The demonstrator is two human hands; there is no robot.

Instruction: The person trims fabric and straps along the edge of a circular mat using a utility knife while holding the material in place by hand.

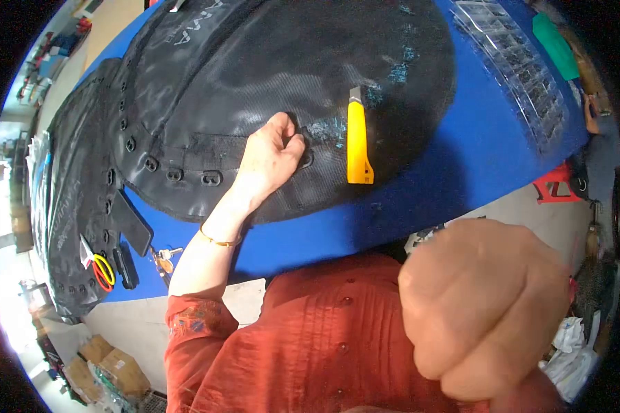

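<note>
A round black mesh sheet lies on the blue table, with several black plastic clips along its near edge. My left hand rests on this sheet with fingers pinched together, beside a dark piece that they partly cover; what they grip is hidden. To its right lies a yellow utility knife, its blade out and pointing away from me. My right hand is raised close to the camera, away from the table. Its fingers are curled closed, and anything inside is out of sight.
Scissors, a black phone-like slab and keys lie at the left on the blue table. Another black sheet hangs over the left end. A clear plastic tray is at the far right. Cardboard boxes stand below.
</note>
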